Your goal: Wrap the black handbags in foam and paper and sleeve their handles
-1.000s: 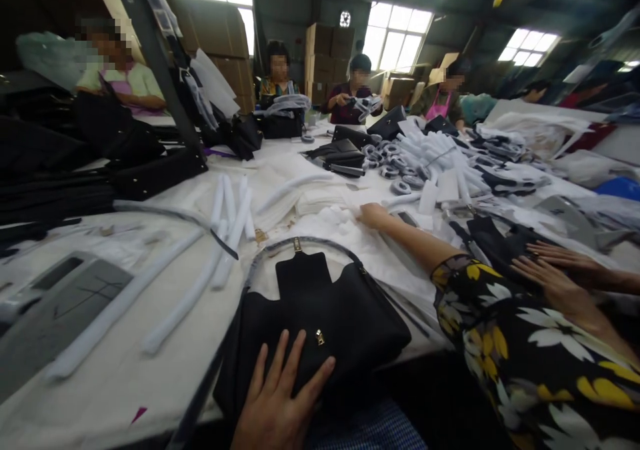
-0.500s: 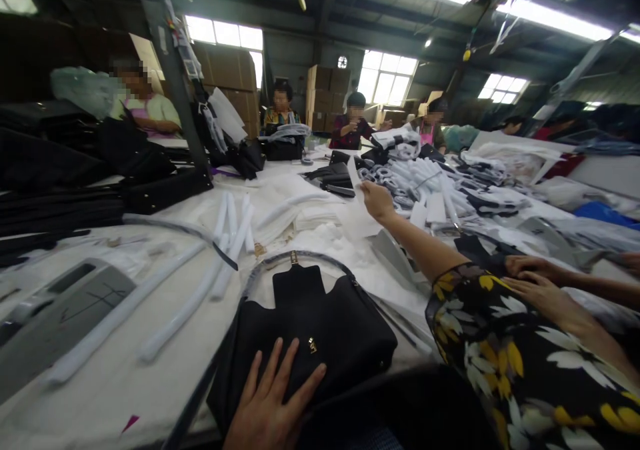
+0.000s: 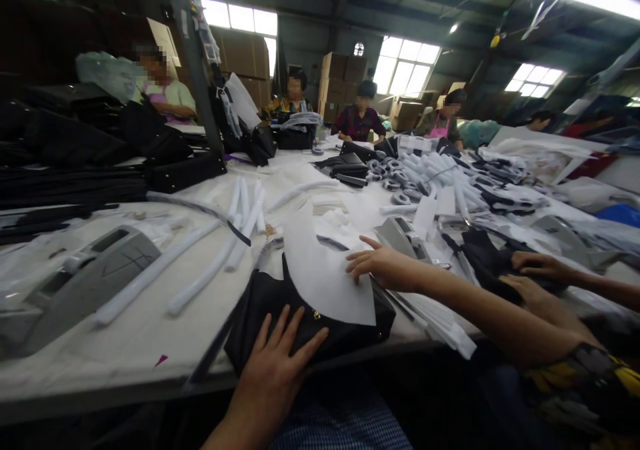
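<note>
A black handbag with a small gold clasp lies at the table's near edge. My left hand rests flat on its front, fingers spread, holding nothing. A white sheet of paper lies over the bag's upper part. My right hand, on an arm with a floral sleeve, lies on the sheet's right edge with fingers stretched out. The bag's back and handle are hidden under the sheet.
A co-worker's two hands rest on another black bag at the right. White foam tubes and a grey moulded tray lie to the left. Black bags, more tubes and seated people fill the far side.
My right hand picked a white sheet off the pile further out, lifted it, and brought it back down over the handbag. My left hand stayed on the bag.
</note>
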`<move>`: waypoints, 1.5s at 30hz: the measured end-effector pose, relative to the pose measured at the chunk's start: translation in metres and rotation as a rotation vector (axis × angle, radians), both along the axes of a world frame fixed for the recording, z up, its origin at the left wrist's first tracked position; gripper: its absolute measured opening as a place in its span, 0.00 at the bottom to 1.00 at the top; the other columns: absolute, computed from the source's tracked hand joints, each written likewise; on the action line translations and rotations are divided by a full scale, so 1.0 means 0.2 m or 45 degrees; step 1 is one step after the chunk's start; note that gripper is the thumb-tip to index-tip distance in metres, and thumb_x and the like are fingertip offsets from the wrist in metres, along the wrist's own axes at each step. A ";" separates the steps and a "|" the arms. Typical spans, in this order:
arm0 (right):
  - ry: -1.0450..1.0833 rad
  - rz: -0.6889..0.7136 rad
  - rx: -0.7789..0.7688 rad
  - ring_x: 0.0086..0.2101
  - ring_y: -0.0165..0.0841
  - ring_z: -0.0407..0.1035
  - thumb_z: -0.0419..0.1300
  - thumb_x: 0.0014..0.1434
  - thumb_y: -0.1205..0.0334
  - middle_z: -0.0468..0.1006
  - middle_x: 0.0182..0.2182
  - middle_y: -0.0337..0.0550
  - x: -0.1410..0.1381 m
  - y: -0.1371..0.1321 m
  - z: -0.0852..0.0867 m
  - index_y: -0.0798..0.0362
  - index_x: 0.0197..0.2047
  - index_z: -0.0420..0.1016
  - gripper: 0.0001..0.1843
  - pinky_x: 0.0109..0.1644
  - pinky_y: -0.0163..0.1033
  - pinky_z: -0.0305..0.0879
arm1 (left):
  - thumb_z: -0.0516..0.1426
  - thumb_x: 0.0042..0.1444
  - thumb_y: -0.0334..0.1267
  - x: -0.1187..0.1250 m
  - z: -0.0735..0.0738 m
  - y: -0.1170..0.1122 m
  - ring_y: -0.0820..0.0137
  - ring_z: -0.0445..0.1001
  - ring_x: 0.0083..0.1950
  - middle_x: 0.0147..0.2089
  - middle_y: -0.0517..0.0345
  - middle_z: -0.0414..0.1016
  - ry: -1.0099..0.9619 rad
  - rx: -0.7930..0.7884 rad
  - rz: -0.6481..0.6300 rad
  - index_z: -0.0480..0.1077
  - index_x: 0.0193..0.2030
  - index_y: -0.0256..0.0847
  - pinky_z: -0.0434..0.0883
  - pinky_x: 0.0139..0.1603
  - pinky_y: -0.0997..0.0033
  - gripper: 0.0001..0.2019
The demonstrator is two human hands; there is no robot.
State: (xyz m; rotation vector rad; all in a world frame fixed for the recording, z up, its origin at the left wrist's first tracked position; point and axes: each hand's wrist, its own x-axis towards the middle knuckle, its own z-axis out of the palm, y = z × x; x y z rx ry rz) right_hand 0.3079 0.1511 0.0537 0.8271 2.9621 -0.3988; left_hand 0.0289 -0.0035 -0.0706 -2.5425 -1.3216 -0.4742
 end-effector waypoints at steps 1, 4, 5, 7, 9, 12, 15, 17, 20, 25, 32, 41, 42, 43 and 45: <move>-0.010 -0.038 -0.034 0.61 0.37 0.65 0.48 0.42 0.86 0.79 0.52 0.37 -0.01 -0.02 0.03 0.48 0.37 0.80 0.30 0.73 0.59 0.31 | 0.58 0.58 0.30 0.00 0.01 0.00 0.45 0.62 0.69 0.70 0.44 0.62 0.000 0.012 -0.008 0.48 0.73 0.60 0.68 0.60 0.37 0.40; 0.118 -0.163 -0.168 0.58 0.37 0.68 0.50 0.52 0.81 0.77 0.56 0.41 -0.11 -0.11 0.11 0.48 0.41 0.81 0.25 0.69 0.51 0.53 | 0.59 0.57 0.29 0.00 0.01 0.01 0.44 0.60 0.70 0.71 0.42 0.61 0.019 0.020 -0.009 0.46 0.73 0.59 0.67 0.60 0.37 0.41; 0.190 -0.225 -0.198 0.57 0.38 0.70 0.52 0.58 0.76 0.76 0.57 0.43 -0.17 -0.15 0.11 0.49 0.46 0.80 0.21 0.66 0.48 0.59 | 0.59 0.57 0.30 0.00 0.01 0.01 0.44 0.60 0.70 0.71 0.42 0.60 0.031 0.027 -0.006 0.46 0.74 0.59 0.67 0.60 0.37 0.42; 0.272 -0.366 -0.217 0.58 0.44 0.69 0.57 0.66 0.57 0.70 0.62 0.51 -0.27 -0.21 0.07 0.50 0.61 0.72 0.21 0.62 0.49 0.63 | 0.59 0.57 0.30 0.00 0.00 0.01 0.45 0.60 0.70 0.71 0.43 0.61 0.048 0.060 -0.004 0.46 0.74 0.59 0.68 0.60 0.39 0.41; 0.224 -0.481 -0.195 0.61 0.52 0.63 0.59 0.63 0.40 0.55 0.69 0.59 -0.37 -0.25 -0.02 0.50 0.72 0.53 0.42 0.62 0.54 0.62 | 0.58 0.58 0.30 0.00 -0.02 0.02 0.45 0.62 0.69 0.70 0.43 0.62 0.060 0.108 -0.010 0.47 0.74 0.58 0.69 0.60 0.40 0.40; 0.038 -0.550 -0.074 0.61 0.61 0.61 0.61 0.57 0.33 0.47 0.70 0.69 -0.46 -0.25 -0.18 0.51 0.75 0.42 0.54 0.59 0.60 0.63 | 0.57 0.57 0.30 -0.01 -0.04 0.03 0.46 0.64 0.68 0.69 0.44 0.64 0.074 0.163 -0.019 0.47 0.74 0.58 0.70 0.59 0.41 0.40; -0.093 -0.480 0.036 0.55 0.59 0.68 0.60 0.63 0.41 0.69 0.59 0.68 -0.48 -0.22 -0.25 0.58 0.71 0.57 0.42 0.55 0.58 0.67 | 0.58 0.57 0.31 -0.01 -0.04 0.03 0.47 0.64 0.68 0.69 0.45 0.63 0.094 0.161 -0.021 0.47 0.74 0.58 0.70 0.60 0.42 0.40; -0.111 -0.423 0.059 0.53 0.55 0.70 0.58 0.65 0.46 0.76 0.53 0.62 -0.46 -0.22 -0.24 0.59 0.68 0.62 0.35 0.54 0.55 0.68 | 0.58 0.58 0.31 -0.01 -0.03 0.02 0.47 0.63 0.68 0.70 0.45 0.63 0.106 0.155 -0.015 0.47 0.74 0.58 0.70 0.60 0.42 0.40; -0.123 -0.458 0.123 0.52 0.53 0.70 0.59 0.63 0.44 0.76 0.53 0.60 -0.46 -0.22 -0.20 0.59 0.69 0.59 0.40 0.52 0.52 0.70 | 0.58 0.57 0.31 0.00 -0.02 0.02 0.46 0.63 0.68 0.69 0.44 0.64 0.106 0.149 -0.003 0.47 0.73 0.58 0.70 0.60 0.41 0.40; -0.228 -0.594 0.229 0.52 0.54 0.70 0.58 0.62 0.42 0.75 0.52 0.64 -0.58 -0.21 -0.19 0.60 0.67 0.62 0.39 0.50 0.52 0.71 | 0.59 0.56 0.29 0.00 -0.01 0.01 0.46 0.64 0.68 0.68 0.42 0.65 0.067 0.102 0.006 0.47 0.74 0.59 0.69 0.60 0.40 0.42; -0.302 -0.429 0.165 0.48 0.51 0.74 0.57 0.65 0.61 0.78 0.49 0.63 -0.61 -0.05 -0.15 0.61 0.42 0.83 0.15 0.51 0.50 0.71 | 0.62 0.56 0.30 0.01 0.00 0.01 0.44 0.60 0.70 0.70 0.43 0.62 0.008 -0.023 0.016 0.45 0.73 0.61 0.65 0.62 0.36 0.44; 0.226 0.033 0.018 0.63 0.42 0.60 0.53 0.67 0.59 0.65 0.65 0.53 -0.29 -0.31 -0.12 0.56 0.59 0.73 0.20 0.68 0.49 0.56 | 0.57 0.63 0.38 0.01 -0.01 -0.01 0.50 0.73 0.60 0.64 0.45 0.71 -0.043 0.055 0.007 0.58 0.70 0.55 0.74 0.56 0.45 0.29; 0.187 0.050 0.005 0.65 0.46 0.57 0.55 0.67 0.55 0.63 0.66 0.54 -0.28 -0.34 -0.14 0.56 0.63 0.68 0.25 0.69 0.53 0.52 | 0.56 0.64 0.39 0.01 -0.01 -0.01 0.51 0.75 0.59 0.63 0.44 0.72 -0.054 0.069 -0.002 0.61 0.69 0.52 0.75 0.55 0.46 0.26; 0.137 0.053 -0.004 0.67 0.49 0.53 0.55 0.67 0.49 0.60 0.68 0.55 -0.27 -0.37 -0.17 0.54 0.68 0.63 0.31 0.70 0.58 0.48 | 0.55 0.64 0.40 0.02 -0.01 -0.01 0.51 0.75 0.58 0.62 0.44 0.73 -0.068 0.066 -0.008 0.63 0.68 0.51 0.76 0.54 0.47 0.24; 0.055 0.030 -0.027 0.69 0.54 0.46 0.54 0.65 0.38 0.53 0.71 0.55 -0.27 -0.40 -0.22 0.50 0.72 0.54 0.39 0.70 0.65 0.42 | 0.54 0.66 0.42 0.02 -0.01 0.00 0.53 0.77 0.55 0.58 0.44 0.76 -0.090 0.014 -0.020 0.65 0.66 0.49 0.76 0.54 0.49 0.22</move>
